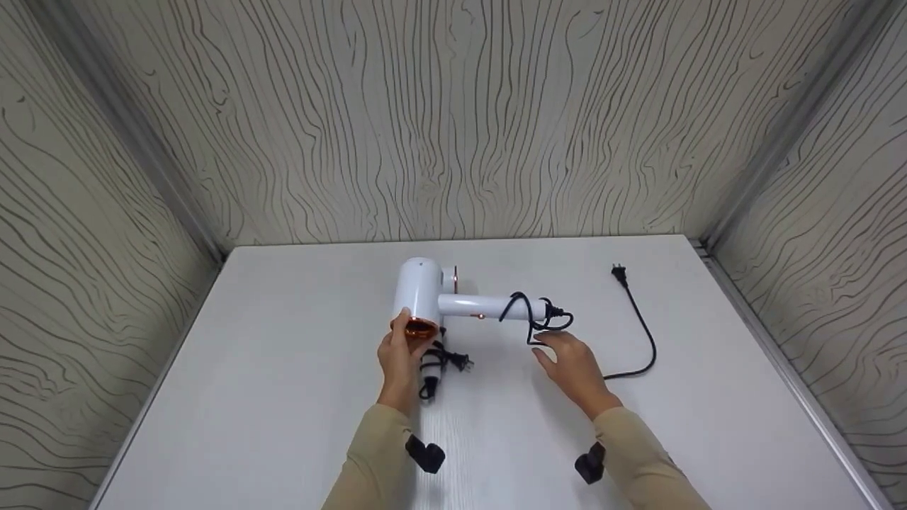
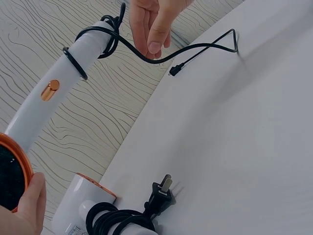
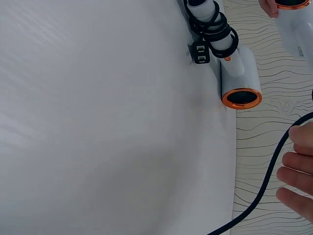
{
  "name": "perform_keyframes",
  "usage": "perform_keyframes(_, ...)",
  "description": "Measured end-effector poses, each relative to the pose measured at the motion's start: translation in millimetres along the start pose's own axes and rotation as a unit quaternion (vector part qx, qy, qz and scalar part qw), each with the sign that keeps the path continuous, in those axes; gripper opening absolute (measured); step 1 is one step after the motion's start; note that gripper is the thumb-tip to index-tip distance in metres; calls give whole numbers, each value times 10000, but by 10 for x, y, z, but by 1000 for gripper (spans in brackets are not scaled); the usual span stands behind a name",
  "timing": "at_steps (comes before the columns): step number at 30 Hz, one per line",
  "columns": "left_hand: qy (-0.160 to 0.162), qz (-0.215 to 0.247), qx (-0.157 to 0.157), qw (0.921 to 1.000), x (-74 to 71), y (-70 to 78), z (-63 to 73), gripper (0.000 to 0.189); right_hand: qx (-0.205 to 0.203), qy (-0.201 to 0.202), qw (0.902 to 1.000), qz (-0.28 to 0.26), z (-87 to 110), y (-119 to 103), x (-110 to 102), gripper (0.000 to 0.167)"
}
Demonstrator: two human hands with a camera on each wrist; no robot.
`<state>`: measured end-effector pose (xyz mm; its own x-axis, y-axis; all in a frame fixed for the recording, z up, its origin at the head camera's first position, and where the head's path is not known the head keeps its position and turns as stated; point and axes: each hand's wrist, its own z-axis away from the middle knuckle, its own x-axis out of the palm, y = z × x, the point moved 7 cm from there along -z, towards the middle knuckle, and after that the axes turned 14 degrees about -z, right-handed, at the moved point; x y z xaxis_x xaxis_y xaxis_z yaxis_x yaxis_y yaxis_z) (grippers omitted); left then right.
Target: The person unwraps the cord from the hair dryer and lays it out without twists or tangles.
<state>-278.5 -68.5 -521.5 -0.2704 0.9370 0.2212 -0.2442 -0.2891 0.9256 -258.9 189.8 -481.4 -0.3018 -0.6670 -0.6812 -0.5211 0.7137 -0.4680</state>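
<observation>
My left hand (image 1: 401,358) grips a white hair dryer (image 1: 418,290) by its barrel, fingers at the orange rim. The handle (image 1: 489,306) points right, and part of a black cord (image 2: 110,41) loops round its end. My right hand (image 1: 572,368) is just below that end, fingers fairly straight and spread. The loose cord (image 3: 266,183) runs right along its fingertips. A second white hair dryer (image 3: 239,73) lies on the table beneath the held one, its cord (image 2: 117,220) wound round the handle. Its two-pin plug (image 2: 160,193) sticks out sideways.
The held dryer's cord trails onto the white table (image 1: 269,397) at the right, where its plug (image 1: 619,273) lies. Wood-patterned panels (image 1: 453,127) stand behind the table and at both sides. A metal rail (image 1: 786,368) follows the right edge.
</observation>
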Motion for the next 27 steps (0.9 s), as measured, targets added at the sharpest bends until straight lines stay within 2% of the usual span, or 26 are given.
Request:
perform_keyframes(7,38,130,66,9999,-7,-1,0,74,-133,47,9999,19,8,-29,63,17)
perform_keyframes(14,62,109,-5,9999,-24,-9,-17,73,-304,207,9993,52,45,-42,81,18)
perform_keyframes(27,166,467,59,9988,-59,3,-39,72,-1054,755,9916,-38,84,-68,28,24)
